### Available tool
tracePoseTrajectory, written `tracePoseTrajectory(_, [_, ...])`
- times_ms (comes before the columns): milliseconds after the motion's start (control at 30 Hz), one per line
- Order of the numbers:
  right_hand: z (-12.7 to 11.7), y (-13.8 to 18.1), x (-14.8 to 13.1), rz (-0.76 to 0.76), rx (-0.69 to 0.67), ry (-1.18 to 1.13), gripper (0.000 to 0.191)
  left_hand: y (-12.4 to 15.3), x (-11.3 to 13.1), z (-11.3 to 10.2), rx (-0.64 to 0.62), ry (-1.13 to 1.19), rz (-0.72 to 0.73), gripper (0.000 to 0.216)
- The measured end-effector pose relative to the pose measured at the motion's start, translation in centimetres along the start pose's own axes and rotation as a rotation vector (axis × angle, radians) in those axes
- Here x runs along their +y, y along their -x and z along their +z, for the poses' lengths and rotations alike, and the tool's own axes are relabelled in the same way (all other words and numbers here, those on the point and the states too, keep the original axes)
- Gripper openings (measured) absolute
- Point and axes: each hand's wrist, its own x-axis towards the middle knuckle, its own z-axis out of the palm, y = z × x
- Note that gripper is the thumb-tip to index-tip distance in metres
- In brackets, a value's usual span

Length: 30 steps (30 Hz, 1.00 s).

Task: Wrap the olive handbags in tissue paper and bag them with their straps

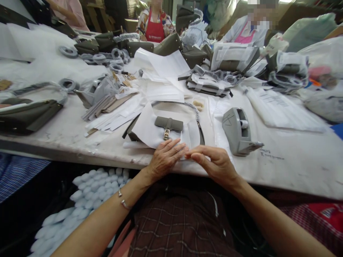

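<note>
Bag (pixel 162 122): near the tabletop (pixel 289 157) edge, white paper (pixel 144 126) around it, clasp (pixel 166 134) showing.
Left hand (pixel 166 157): 6 o'clock of the bag, laid flat, grasping nothing.
Right hand (pixel 218 166): 5 o'clock, thumb and forefinger drawn together; cannot tell whether they pinch paper.
Tape dispenser (pixel 230 130): 3 o'clock.
Strips (pixel 115 122): 9 o'clock.

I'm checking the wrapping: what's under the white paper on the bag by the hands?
Beneath the paper, an edge of the bag shows at left; whatever else it covers cannot be seen.
</note>
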Motion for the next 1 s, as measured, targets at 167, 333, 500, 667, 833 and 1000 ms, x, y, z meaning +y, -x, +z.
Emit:
tracePoseTrajectory(167, [-0.5,-3.2,0.7,-0.144,0.056,0.166,0.016,0.0,0.0,0.1,-0.044,0.036,-0.007,0.036])
tracePoseTrajectory(333, [-0.1,-1.5,4.5,-0.175,-0.203,0.262,0.021,0.0,0.0,-0.3,-0.100,0.058,-0.026,0.034])
tracePoseTrajectory(500, [0.0,1.0,6.7,-0.220,-0.202,0.264,0.033,0.2,-0.4,-1.4,-0.093,0.161,0.036,0.036])
tracePoseTrajectory(667, [-0.3,1.9,6.8,-0.317,-0.313,0.329,0.049,0.6,-0.6,-1.5,-0.087,0.200,0.061,0.036])
tracePoseTrajectory(833, [-0.7,3.1,6.6,-0.351,-0.486,0.508,0.071,0.6,-0.3,-1.3,-0.098,0.170,0.061,0.032])
tracePoseTrajectory(1000, [1.1,4.7,6.9,-0.340,-0.366,0.659,0.077,0.6,-0.3,-1.2,-0.106,0.137,0.070,0.032])
